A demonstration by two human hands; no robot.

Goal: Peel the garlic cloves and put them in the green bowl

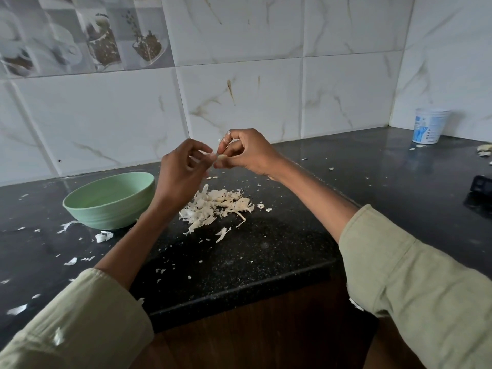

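Observation:
Both hands are raised above the black counter, fingertips meeting. My right hand pinches a small pale garlic clove between thumb and fingers. My left hand pinches a thin bit of skin at the clove's left side. The green bowl stands on the counter to the left of my left wrist; the part of its inside that I see looks bare. Below the hands lies a pile of white garlic skins with some cloves.
Loose skin flakes are scattered over the counter. A white and blue plastic tub stands in the far right corner, with more garlic pieces near it. A dark object lies at the right edge. The tiled wall runs close behind.

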